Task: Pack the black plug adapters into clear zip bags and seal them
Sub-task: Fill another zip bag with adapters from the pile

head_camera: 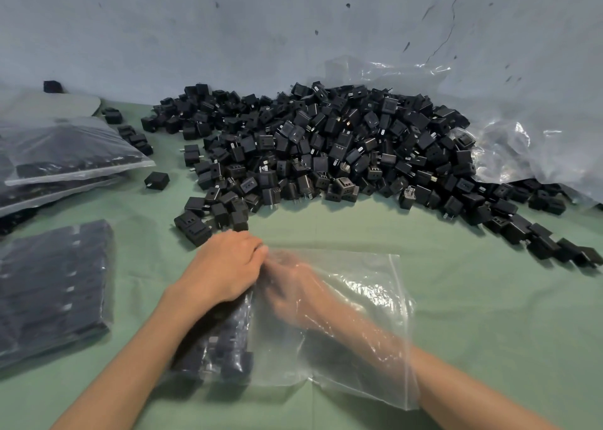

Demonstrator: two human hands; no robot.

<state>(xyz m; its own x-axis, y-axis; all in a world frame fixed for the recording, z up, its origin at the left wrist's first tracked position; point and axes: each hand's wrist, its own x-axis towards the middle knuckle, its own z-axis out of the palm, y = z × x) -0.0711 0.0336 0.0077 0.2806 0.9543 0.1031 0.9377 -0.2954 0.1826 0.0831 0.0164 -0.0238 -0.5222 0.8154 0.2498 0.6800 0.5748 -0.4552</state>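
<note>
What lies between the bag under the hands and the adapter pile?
Bare green cloth, seen in the head view; only by the left hand do stray adapters come near the bag.

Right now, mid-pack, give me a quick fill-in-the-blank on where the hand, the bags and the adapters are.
1. The right hand reaches ____ the clear zip bag.
2. The loose adapter pile lies on a ____ table cover.
3. The filled bags lie on the person's ____ side.

Missing words: inside; green; left.
</note>
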